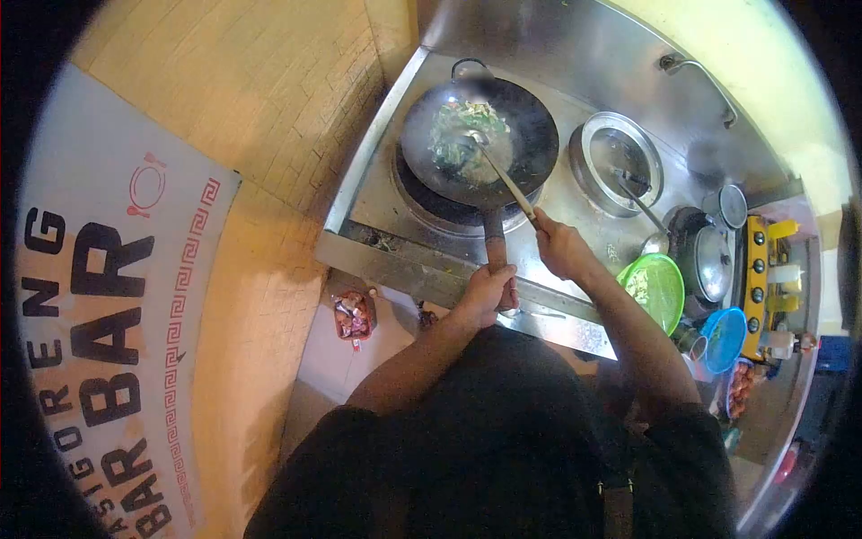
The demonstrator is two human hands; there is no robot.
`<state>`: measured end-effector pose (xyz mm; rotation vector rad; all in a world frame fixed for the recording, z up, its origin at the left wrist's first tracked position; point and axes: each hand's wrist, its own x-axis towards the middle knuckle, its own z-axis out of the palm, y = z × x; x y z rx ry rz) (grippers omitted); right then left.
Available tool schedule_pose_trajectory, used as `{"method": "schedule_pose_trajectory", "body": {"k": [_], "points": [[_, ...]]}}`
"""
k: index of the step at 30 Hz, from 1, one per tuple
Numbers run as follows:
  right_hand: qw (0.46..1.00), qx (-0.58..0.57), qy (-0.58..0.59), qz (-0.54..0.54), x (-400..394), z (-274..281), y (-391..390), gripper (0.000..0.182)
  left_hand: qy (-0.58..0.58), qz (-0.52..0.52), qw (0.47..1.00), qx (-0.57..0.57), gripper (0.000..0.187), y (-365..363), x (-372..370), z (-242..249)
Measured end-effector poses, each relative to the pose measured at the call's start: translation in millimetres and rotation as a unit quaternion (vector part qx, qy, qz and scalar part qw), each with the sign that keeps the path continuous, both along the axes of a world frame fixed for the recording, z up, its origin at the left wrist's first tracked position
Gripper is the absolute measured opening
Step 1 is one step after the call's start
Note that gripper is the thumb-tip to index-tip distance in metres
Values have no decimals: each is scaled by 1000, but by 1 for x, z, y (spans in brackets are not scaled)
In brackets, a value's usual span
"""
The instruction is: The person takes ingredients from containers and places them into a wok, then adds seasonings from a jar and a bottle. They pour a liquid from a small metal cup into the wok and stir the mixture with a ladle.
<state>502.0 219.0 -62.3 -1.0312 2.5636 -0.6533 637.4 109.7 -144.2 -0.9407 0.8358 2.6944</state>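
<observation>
My left hand (488, 295) is closed round the handle of a dark wok (530, 117), which sits over a burner on the steel stove. In my right hand (562, 248) is the long handle of a ladle (508, 184), its head down among the food. Chopped greens and pale pieces (462, 130) lie in the middle of the wok, with steam blurring them. A loop handle (469, 66) sticks up on the wok's far side.
Right of the wok, a metal ring (588, 184) surrounds a second burner. Further right stand a green basin (675, 292), a lidded pot (712, 262), a blue bowl (738, 337) and an orange knobbed panel (757, 292). A red basket (342, 328) is on the floor at left.
</observation>
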Motion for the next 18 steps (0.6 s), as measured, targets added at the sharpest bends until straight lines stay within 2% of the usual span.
{"method": "schedule_pose_trajectory", "body": {"k": [1,4,7,9,10,11,14,17,18], "points": [[999,14,-32,-26,3,9,-8,40,-5,-7,1000,3,17,-1,0,-2],[991,132,0,11,18,42,13,43,-5,-20,1000,14,17,-8,3,-8],[983,183,-4,-14,15,47,24,44,13,-17,999,30,17,-12,6,-10],[997,78,6,-13,-1,16,13,44,9,-20,999,31,16,-14,7,-6],[1000,24,12,-12,-1,22,-2,44,2,-21,999,31,16,-14,7,-4],[991,78,-90,-63,0,34,-11,42,-3,-22,999,31,16,-17,6,-2],[996,84,-26,0,5,44,-2,44,5,-45,999,23,16,-22,12,6],[1000,-11,-28,1,22,42,15,46,-2,-34,999,9,15,-21,11,19],[989,-2,-136,-61,32,55,11,45,-12,-23,1000,3,15,-21,12,20]]}}
